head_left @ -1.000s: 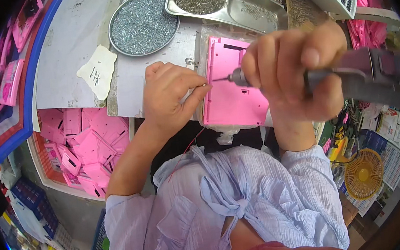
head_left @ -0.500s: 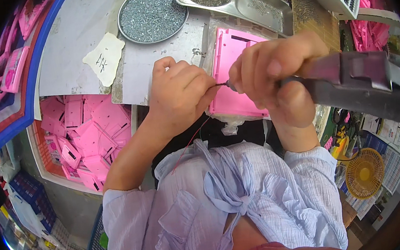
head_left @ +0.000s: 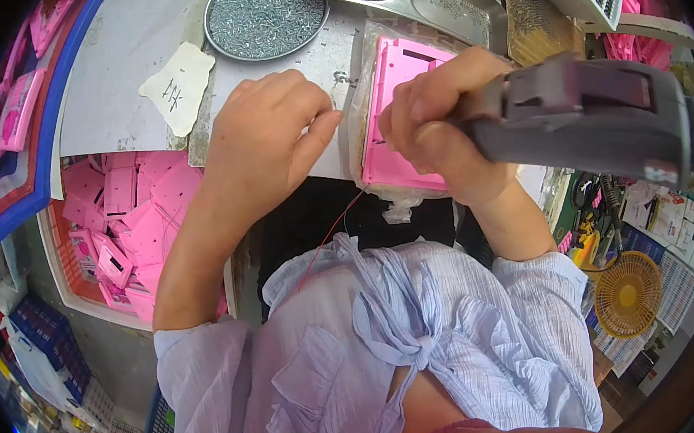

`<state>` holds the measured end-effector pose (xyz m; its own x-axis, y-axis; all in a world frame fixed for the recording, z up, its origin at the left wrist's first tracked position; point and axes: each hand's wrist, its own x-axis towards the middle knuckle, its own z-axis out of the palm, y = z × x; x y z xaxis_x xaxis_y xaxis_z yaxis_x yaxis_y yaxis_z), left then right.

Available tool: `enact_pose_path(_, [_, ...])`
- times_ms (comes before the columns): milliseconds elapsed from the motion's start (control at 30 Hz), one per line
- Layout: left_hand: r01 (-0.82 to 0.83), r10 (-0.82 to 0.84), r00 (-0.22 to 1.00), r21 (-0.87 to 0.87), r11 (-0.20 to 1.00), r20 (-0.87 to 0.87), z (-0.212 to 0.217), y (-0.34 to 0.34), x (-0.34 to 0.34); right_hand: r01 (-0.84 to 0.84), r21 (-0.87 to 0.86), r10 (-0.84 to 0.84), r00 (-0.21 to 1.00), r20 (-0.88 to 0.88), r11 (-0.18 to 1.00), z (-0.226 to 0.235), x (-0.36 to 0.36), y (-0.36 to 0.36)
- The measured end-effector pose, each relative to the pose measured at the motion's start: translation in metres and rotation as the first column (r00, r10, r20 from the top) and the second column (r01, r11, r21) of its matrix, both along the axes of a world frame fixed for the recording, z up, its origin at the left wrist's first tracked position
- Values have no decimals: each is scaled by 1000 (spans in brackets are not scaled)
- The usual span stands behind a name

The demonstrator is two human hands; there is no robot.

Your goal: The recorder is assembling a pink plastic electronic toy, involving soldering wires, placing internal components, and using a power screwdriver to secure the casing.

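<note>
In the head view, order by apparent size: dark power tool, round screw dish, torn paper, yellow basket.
1. Dark power tool, probably enlarged by nearness
2. Round screw dish, partly cropped
3. Torn paper, yellow basket: too alike to rank

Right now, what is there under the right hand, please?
Under the right hand lies a pink panel; its upper and left parts show. The hand covers its middle and the tip of the dark power tool it grips.

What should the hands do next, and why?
Probably press the power screwdriver gently down: the right hand grips it over the pink panel, with the left hand clear of both. Its tip is hidden, so I'm guessing.
</note>
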<state>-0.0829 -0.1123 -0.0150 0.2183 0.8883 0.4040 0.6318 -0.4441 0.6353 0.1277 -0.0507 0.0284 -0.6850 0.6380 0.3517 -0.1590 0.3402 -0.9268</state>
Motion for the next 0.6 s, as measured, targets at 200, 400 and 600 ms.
enact_pose_path(200, [-14, 16, 1000, -69, 997, 24, -25, -20, 5, -19, 41, 12, 986, 163, 999, -5, -1, -11])
enact_pose_path(400, [-55, 54, 998, 28, 998, 24, -29, -28, 27, -7, -63, 2, 997, -75, 998, -4, 0, -7])
enact_pose_path(600, [-3, -1, 991, 23, 1000, 132, -30, -29, 37, -26, -233, -33, 968, -247, 972, 18, -4, -18])
